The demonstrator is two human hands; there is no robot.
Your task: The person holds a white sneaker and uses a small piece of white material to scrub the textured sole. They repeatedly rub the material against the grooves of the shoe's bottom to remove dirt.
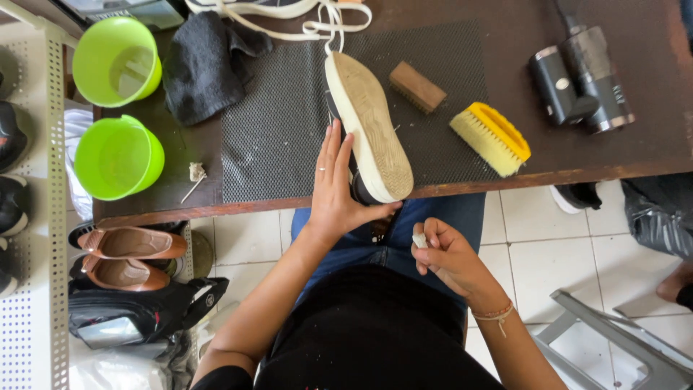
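Observation:
A dark shoe with a cream sole [369, 126] lies on its side on a black mesh mat [274, 137], sole facing right, heel at the table's front edge. My left hand [336, 191] presses flat against the shoe's upper, thumb hooked under the heel. Below the table edge, over my lap, my right hand [447, 256] pinches a small white piece [419, 240] between its fingertips. A yellow scrub brush [492, 137] and a small brown wooden brush [417, 87] rest on the mat to the right of the shoe.
Two green plastic tubs [119, 108] and a dark grey cloth [206, 65] sit at the table's left. A black cylindrical device [581, 83] lies at the right. White laces [289, 18] are at the back. Brown flat shoes [130, 256] and a bag are on the floor left.

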